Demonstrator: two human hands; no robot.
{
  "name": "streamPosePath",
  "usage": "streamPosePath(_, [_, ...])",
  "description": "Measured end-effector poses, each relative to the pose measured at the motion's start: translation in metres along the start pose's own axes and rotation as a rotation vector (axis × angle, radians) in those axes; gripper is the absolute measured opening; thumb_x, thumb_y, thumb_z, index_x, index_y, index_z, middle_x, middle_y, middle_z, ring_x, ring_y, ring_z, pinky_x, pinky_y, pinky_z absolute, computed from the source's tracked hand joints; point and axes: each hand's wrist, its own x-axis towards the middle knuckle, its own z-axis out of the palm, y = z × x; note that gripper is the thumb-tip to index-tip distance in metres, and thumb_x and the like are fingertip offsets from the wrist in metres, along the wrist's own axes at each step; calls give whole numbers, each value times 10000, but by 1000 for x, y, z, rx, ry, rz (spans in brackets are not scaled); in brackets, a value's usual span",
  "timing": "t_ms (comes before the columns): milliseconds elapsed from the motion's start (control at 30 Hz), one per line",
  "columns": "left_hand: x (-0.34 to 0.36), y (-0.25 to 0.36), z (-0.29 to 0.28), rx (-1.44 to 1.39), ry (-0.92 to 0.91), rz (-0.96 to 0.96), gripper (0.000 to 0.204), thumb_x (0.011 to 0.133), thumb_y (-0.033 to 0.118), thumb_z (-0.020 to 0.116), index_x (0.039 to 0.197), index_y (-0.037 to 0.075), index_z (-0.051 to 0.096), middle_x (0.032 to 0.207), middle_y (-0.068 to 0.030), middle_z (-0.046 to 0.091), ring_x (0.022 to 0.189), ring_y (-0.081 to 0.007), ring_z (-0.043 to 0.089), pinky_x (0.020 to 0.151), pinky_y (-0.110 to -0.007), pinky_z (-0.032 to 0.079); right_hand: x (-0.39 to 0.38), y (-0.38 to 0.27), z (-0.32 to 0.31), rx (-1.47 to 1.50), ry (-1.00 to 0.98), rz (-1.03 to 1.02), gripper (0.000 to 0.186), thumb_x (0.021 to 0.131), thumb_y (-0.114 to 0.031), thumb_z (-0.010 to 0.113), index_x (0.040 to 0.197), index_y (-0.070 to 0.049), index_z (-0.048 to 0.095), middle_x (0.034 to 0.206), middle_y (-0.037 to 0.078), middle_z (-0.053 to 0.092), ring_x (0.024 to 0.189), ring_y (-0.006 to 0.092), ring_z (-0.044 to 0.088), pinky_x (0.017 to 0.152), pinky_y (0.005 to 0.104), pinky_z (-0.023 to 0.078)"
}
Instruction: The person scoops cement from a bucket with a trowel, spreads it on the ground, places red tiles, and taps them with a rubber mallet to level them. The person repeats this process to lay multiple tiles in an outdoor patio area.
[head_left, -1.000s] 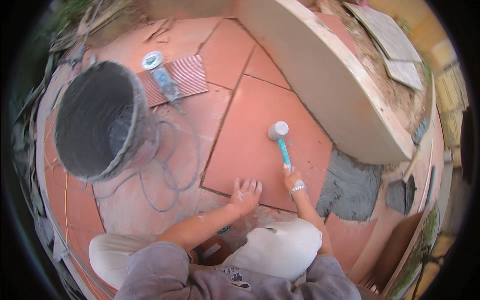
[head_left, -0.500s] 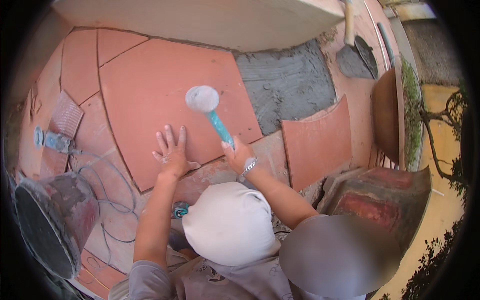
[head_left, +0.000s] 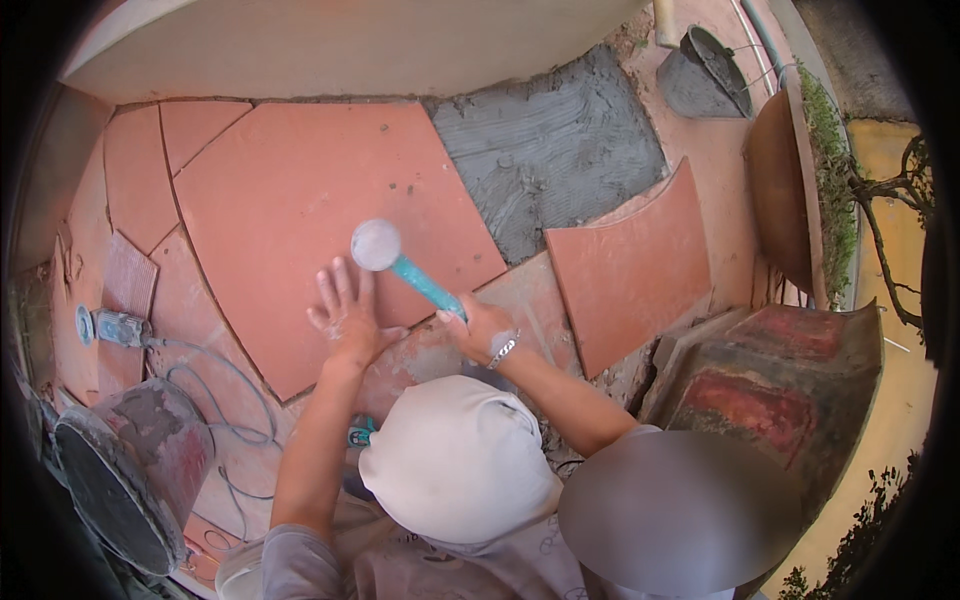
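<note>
Floor (head_left: 727, 225) of red tiles, pale wall (head_left: 360, 48) along far edge. Large tile (head_left: 300, 195) lies just below wall; wet mortar (head_left: 550, 140) spreads from its right edge. Smaller tile (head_left: 640, 262) at mortar's near-right corner. Left hand (head_left: 352, 325) at large tile's near edge, fingers spread apart. Right hand (head_left: 478, 330) just beside, fingers clamped around handle of mallet (head_left: 428, 284); mallet head above large tile, contact cannot be told. Bucket (head_left: 165, 435) and grinder (head_left: 122, 328) crowd floor's left side; brown planter (head_left: 778, 195) bounds right. Bare floor strip between smaller tile and planter.
</note>
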Motion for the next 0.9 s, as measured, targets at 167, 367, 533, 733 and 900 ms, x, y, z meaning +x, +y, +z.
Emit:
streamPosePath(167, [20,50,-2,-57,-15,60,1200,667,459,873,1589,219,144,1655,-142,-52,1506,-437,-38,1074,-762,206,-9,34,-8,105,178,-7,481,977,-519,464,1087,-66,582,914,264,680,869,486,648,772,546,503])
streamPosePath(367, [23,55,-7,-100,-38,13,1160,722,421,845,1593,230,102,1653,-129,-91,1506,-434,-54,1070,-772,211,5,73,-38,-58,307,41,441,970,-480,504,1096,-69,604,913,279,663,877,485,640,747,548,504])
streamPosePath(533, [26,54,-6,-92,-61,-10,1225,679,430,862,1598,261,69,1657,-124,-104,1511,-413,-84,1081,-760,197,22,80,-60,40,267,-11,488,984,-520,451,1060,-61,598,883,272,658,852,490,632,749,541,493])
streamPosePath(733, [26,54,-8,-73,-68,-13,1223,697,464,842,1599,260,42,1655,-112,-127,1511,-407,-96,1098,-743,193,30,79,-74,-81,162,32,509,989,-510,442,1016,-23,585,892,309,645,871,513,617,760,538,486])
streamPosePath(900, [27,53,-9,-73,-95,-8,1222,702,490,829,1599,263,31,1656,-111,-124,1512,-404,-97,1102,-741,191,42,80,-80,-170,175,44,516,989,-523,449,1037,-25,574,923,312,650,877,508,625,766,550,487])
